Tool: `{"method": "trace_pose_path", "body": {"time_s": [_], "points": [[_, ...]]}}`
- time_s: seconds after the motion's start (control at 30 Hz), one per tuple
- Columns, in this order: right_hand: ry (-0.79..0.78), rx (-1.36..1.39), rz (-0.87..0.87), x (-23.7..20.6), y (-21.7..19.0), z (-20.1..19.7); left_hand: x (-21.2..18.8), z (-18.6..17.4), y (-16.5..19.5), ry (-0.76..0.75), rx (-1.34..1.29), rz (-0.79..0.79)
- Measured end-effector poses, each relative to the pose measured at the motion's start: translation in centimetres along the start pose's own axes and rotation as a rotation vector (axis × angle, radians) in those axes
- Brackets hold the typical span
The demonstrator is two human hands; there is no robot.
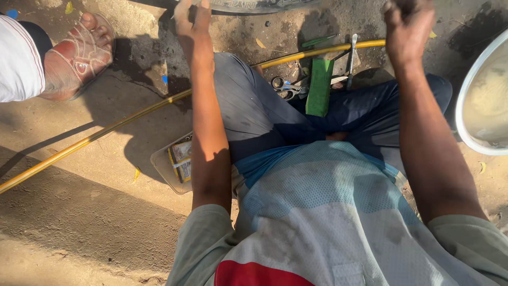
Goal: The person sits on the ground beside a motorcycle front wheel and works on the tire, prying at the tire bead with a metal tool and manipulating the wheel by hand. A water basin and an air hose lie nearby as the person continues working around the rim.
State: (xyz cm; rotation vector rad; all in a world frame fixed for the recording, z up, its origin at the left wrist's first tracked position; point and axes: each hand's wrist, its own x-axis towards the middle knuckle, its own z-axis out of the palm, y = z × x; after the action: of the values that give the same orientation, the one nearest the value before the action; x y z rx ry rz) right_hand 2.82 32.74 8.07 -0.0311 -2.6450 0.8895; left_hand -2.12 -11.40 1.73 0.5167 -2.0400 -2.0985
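I sit on the ground with both arms stretched forward over my lap. My left hand [193, 18] is at the top edge of the view, fingers closed on the rim of a black tyre [254, 5] that lies across the top. My right hand [407, 26] is raised at the top right, dirty, with its fingers curled into a fist; the frame edge cuts off whatever it may hold. Between my knees on the ground lie a green flat block [320, 87], a pair of scissors [286, 89] and a thin metal tool [352, 58].
A yellow hose [106, 130] runs diagonally across the dirt under my legs. A clear plastic tray [177, 161] with small packets lies by my left thigh. A white basin [479, 95] stands at the right. Another person's sandalled foot [79, 53] is at the top left.
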Motion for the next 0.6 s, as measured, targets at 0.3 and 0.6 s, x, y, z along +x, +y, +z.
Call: {"method": "trace_pose_path", "body": {"time_s": [0.3,0.6], "points": [[-0.834,-0.684,-0.083,-12.7,4.8,4.9,-1.4,3.9,2.9,-0.273,0.837,0.339],[-0.708,-0.901,-0.033,-12.4,1.3,7.6,-3.3,4.0,5.5,-0.299,1.045,0.283]]}}
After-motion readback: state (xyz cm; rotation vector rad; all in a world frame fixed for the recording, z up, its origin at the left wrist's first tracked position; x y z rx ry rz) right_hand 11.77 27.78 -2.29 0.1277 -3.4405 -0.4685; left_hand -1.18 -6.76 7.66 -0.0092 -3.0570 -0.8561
